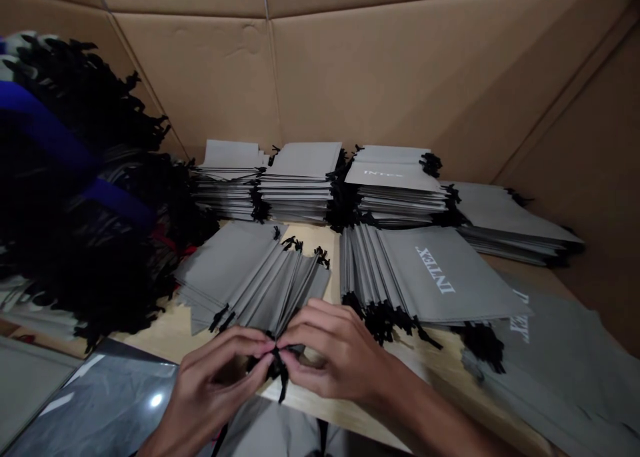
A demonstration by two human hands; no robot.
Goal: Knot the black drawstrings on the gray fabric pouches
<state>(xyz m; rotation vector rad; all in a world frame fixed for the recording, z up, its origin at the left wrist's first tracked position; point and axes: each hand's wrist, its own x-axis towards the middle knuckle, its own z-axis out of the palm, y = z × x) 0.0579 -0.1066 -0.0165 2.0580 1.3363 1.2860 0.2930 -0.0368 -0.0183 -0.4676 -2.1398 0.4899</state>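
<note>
My left hand (pixel 215 377) and my right hand (pixel 333 350) meet at the near edge of the wooden table (pixel 160 333). Both pinch the black drawstring (pixel 277 367) of a grey fabric pouch, thumbs and forefingers pressed together on the cord. Just beyond my fingers lies a fanned pile of grey pouches (pixel 250 277) with black cords. To its right a second fanned pile (pixel 425 277) shows the white word INTEX on the top pouch.
Neat stacks of grey pouches (pixel 305 183) line the back against cardboard walls (pixel 350 63). A heap of black cords and blue fabric (pixel 75 197) fills the left. More grey pouches (pixel 560 370) spread at right. A shiny plastic sleeve (pixel 100 397) lies at lower left.
</note>
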